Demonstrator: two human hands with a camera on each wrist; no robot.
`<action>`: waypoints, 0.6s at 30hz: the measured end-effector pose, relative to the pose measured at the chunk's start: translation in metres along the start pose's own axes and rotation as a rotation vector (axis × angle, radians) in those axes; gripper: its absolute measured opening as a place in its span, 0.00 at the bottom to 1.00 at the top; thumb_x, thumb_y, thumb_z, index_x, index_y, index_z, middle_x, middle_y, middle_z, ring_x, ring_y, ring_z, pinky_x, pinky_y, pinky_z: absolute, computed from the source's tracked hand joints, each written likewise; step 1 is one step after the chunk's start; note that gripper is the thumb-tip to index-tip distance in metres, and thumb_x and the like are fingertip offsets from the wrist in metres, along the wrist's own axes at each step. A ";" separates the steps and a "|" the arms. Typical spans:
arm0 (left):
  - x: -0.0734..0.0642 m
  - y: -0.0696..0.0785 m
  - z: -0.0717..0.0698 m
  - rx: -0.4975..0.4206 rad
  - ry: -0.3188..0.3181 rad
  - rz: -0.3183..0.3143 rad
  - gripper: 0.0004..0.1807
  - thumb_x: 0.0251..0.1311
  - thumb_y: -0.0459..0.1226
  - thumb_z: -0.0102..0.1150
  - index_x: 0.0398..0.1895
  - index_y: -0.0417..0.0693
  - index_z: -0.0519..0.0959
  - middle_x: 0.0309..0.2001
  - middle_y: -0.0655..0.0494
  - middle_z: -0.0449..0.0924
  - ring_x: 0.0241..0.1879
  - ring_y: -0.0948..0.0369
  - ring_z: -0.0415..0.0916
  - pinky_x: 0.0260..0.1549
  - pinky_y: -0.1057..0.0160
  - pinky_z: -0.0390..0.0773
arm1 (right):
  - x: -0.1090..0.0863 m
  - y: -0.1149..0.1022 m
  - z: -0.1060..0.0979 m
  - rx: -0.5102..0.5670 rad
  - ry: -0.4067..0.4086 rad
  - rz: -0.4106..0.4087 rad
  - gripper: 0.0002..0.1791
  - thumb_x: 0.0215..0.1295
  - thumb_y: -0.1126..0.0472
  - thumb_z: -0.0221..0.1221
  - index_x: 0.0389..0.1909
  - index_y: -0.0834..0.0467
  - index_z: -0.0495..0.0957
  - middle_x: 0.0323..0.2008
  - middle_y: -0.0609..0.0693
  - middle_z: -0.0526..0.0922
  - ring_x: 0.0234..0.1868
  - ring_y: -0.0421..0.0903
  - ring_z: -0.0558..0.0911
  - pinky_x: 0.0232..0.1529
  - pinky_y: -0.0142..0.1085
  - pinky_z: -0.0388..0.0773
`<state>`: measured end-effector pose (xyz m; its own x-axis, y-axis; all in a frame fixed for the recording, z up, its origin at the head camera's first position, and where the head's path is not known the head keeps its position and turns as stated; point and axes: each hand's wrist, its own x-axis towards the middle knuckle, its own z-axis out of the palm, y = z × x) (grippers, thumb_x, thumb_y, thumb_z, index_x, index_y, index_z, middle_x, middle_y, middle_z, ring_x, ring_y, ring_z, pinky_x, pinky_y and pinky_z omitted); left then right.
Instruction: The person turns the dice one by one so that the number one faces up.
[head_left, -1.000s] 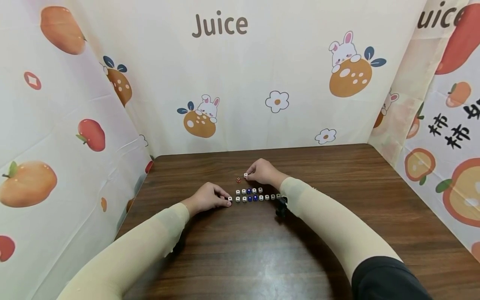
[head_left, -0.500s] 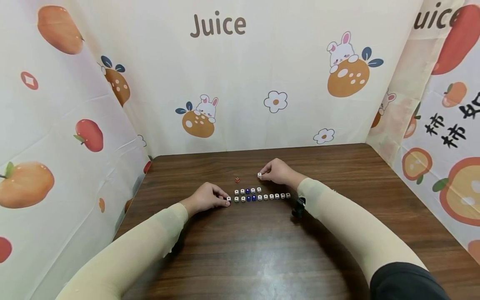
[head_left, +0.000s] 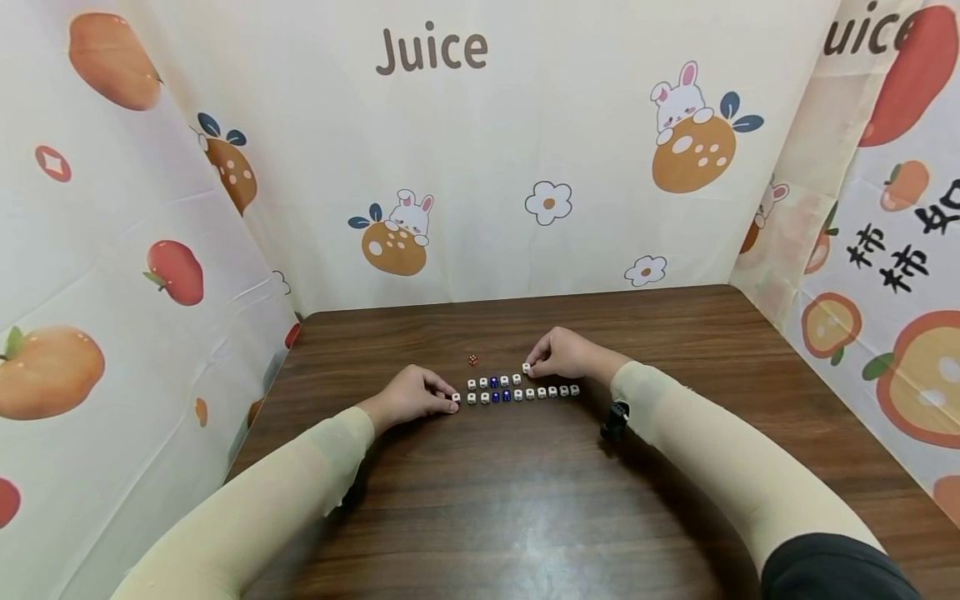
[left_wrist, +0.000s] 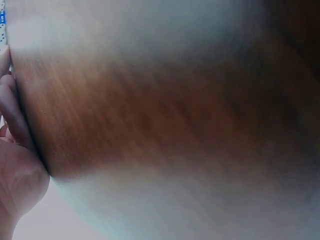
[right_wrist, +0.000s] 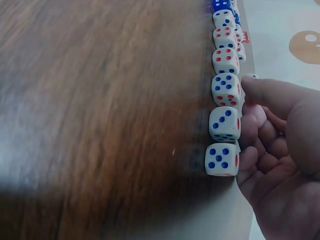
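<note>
Two rows of small dice lie on the brown wooden table (head_left: 480, 492) in the head view. My left hand (head_left: 408, 393) pinches a white die (head_left: 456, 398) at the left end of the front row. Between thumb and fingers, my right hand (head_left: 567, 355) holds another white die (head_left: 527, 368), just past the right end of the shorter back row. That back row has white dice (head_left: 472, 384) and a blue die (head_left: 494, 382). In the right wrist view, the right hand (right_wrist: 287, 145) is beside the front row's white dice (right_wrist: 224, 124); its held die is mostly hidden.
A single red-orange die (head_left: 472, 360) sits behind the back row. Two blue dice (head_left: 496, 397) are among the white ones in the front row. Printed fabric (head_left: 480, 150) surrounds the table at the back and sides.
My right hand has carried its white die from beside the red-orange die to the right, then nearer, to the back row's right end. My left hand stays in place.
</note>
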<state>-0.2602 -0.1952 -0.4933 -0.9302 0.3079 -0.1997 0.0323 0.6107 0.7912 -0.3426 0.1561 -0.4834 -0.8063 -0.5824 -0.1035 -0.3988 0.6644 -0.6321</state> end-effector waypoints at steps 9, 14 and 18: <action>0.000 0.000 0.000 -0.009 -0.003 -0.007 0.11 0.63 0.39 0.86 0.46 0.48 0.97 0.33 0.61 0.87 0.29 0.67 0.79 0.31 0.66 0.82 | -0.008 -0.001 -0.002 0.009 -0.062 -0.017 0.04 0.72 0.60 0.76 0.44 0.54 0.97 0.36 0.44 0.96 0.35 0.37 0.86 0.42 0.34 0.84; 0.000 0.000 -0.001 -0.011 0.000 -0.008 0.11 0.64 0.39 0.86 0.47 0.47 0.97 0.33 0.61 0.87 0.29 0.66 0.79 0.31 0.66 0.82 | -0.009 0.000 0.000 0.011 -0.057 -0.027 0.04 0.72 0.60 0.76 0.43 0.52 0.97 0.36 0.44 0.96 0.34 0.37 0.87 0.41 0.34 0.85; 0.001 -0.001 0.000 -0.011 -0.003 -0.015 0.11 0.64 0.39 0.86 0.47 0.47 0.97 0.33 0.60 0.87 0.29 0.66 0.79 0.30 0.65 0.82 | -0.007 0.001 0.002 -0.001 -0.051 -0.036 0.04 0.72 0.60 0.76 0.43 0.52 0.97 0.36 0.44 0.96 0.34 0.37 0.87 0.41 0.33 0.85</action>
<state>-0.2613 -0.1955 -0.4944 -0.9294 0.3009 -0.2139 0.0138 0.6073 0.7944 -0.3362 0.1604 -0.4850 -0.7677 -0.6295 -0.1198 -0.4278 0.6427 -0.6355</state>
